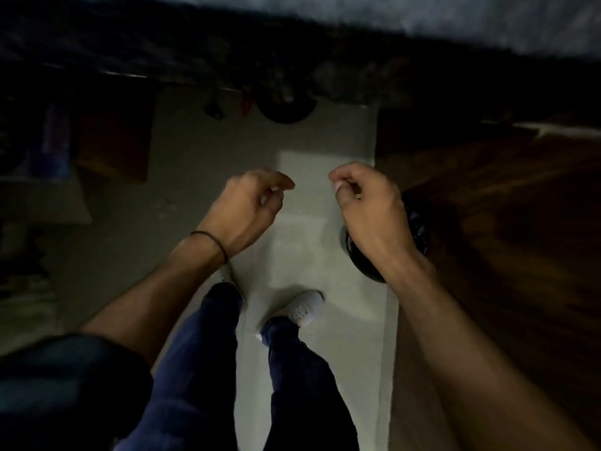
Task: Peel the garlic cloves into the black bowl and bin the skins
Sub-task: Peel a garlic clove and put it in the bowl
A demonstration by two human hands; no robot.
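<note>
Clearly we are looking straight down at a pale floor (pixel 195 177), and the whole view is dim and motion-blurred. Our 2 hands hang side by side over it near the centre, apart from each other.

The left hand (pixel 247 206), toward 9 o'clock of centre, has its fingers curled with the thumb close to the fingertips. The right hand (pixel 370 213), toward 3 o'clock, is curled the same way, thumb tip drawn up to the forefinger. We cannot tell whether either hand pinches anything; the blur hides anything that small. A thin dark band (pixel 211 240) circles the left wrist.

A round black bin (pixel 419 226) with a glossy liner stands on the floor at 3 o'clock, mostly hidden beneath the right hand and wrist, just beside a brown wooden surface (pixel 504 206).

At 6 o'clock we see dark blue trousers (pixel 201 353) and a white shoe (pixel 304 309). At 12 o'clock a dark round shape (pixel 286 110) lies at the floor's far edge, too blurred to identify.
</note>
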